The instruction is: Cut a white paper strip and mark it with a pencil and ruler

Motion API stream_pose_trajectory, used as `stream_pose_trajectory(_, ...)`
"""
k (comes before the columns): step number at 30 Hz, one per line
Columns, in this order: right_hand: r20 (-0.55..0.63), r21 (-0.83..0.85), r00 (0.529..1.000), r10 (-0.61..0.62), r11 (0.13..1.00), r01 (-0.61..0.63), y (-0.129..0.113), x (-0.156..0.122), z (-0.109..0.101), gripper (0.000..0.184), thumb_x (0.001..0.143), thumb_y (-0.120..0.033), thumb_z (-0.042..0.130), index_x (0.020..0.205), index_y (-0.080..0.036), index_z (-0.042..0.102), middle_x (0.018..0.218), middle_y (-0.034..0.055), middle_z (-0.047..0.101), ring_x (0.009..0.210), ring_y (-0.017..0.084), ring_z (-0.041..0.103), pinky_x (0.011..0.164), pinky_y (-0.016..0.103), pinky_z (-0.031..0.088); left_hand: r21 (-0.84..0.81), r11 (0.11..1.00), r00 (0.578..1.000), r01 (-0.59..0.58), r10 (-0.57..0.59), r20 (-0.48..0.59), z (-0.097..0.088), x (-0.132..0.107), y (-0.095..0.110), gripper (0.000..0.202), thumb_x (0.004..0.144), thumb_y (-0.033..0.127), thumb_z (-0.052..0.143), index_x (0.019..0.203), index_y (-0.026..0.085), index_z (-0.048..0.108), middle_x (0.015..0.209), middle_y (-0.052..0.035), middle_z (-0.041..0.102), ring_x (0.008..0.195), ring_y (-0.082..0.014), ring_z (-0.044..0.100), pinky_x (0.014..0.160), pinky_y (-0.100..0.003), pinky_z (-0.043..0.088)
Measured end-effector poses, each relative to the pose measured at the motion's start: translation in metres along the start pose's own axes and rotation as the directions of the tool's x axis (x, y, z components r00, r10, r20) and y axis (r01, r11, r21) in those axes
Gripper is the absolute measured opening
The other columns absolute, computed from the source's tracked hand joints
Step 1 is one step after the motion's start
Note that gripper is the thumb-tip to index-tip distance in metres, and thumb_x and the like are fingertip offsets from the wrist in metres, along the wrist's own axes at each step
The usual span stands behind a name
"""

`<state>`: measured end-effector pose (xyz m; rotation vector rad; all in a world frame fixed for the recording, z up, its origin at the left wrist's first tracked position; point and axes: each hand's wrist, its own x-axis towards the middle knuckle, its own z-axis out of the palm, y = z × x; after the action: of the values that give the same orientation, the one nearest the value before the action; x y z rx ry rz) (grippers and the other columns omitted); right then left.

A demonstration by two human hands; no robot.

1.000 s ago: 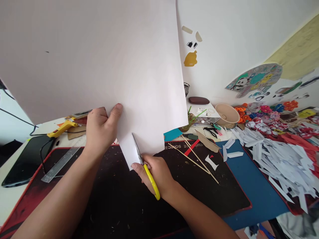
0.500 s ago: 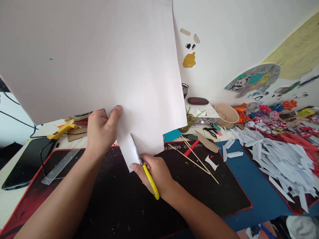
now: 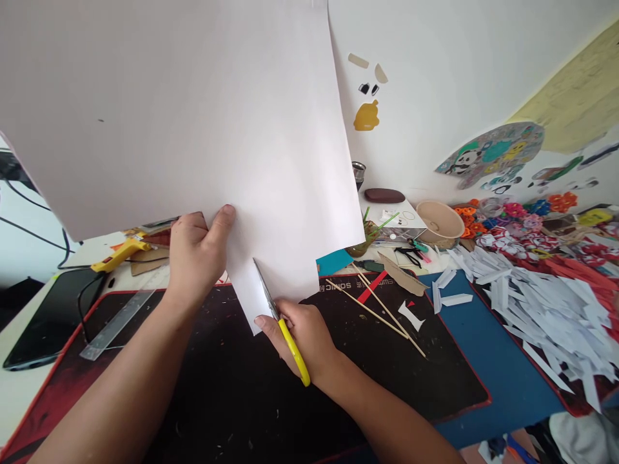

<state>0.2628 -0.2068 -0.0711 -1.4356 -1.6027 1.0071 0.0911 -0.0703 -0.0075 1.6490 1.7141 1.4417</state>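
A large white sheet of paper (image 3: 217, 129) fills the upper left, held up above the desk. My left hand (image 3: 200, 251) grips its lower edge, with the thumb flat on the near face and the fingers curled at the edge. In my right hand (image 3: 302, 338) is a pair of scissors (image 3: 294, 351) with yellow handles. Their blades lie in the lower part of the paper, pointing up and left, with a narrow flap to their left. My right thumb rests by the flap's bottom corner. The far blade is hidden behind the paper.
A black mat (image 3: 232, 399) lies below, with wooden sticks (image 3: 374, 316) and a white scrap (image 3: 411, 317). Left are a clear ruler (image 3: 118, 322), a phone (image 3: 53, 316) and a yellow glue gun (image 3: 120, 252). Folded white strips (image 3: 551, 316) pile up right, near a beige bowl (image 3: 440, 219).
The paper has shifted and tilted slightly, its left corner moving a little to the right. Both hands and the scissors stay almost where they were.
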Motion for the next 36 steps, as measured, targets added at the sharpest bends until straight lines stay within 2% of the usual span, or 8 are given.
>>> stream_pose_trajectory(22, -0.019, -0.017, 1.0, -0.018, 1.0, 0.018, 0.0002, 0.0008, 0.0, 0.046, 0.101, -0.055, 0.065, 0.073, -0.025, 0.046, 0.06, -0.0068, 0.041, 0.054, 0.012, 0.035, 0.056, 0.027, 0.027, -0.012, 1.0, 1.0, 0.009, -0.009, -0.011, 0.0006, 0.0005, 0.0013, 0.062, 0.089, 0.058, 0.066, 0.054, 0.026, 0.026, 0.055, 0.0071, 0.022, 0.053, -0.0089, 0.023, 0.052, -0.031, 0.022)
stream_pose_trajectory(36, -0.025, -0.043, 0.999, -0.02, 0.999, 0.019, 0.0003, 0.0009, -0.0002, 0.046, 0.102, -0.057, 0.064, 0.073, -0.025, 0.047, 0.06, -0.0057, 0.045, 0.054, 0.012, 0.037, 0.055, 0.026, 0.03, 0.011, 0.999, 0.999, 0.041, -0.041, -0.004, 0.0003, 0.0014, 0.003, 0.059, 0.089, 0.054, 0.067, 0.054, 0.026, 0.028, 0.053, 0.0071, 0.025, 0.055, -0.0095, 0.027, 0.055, -0.03, 0.028)
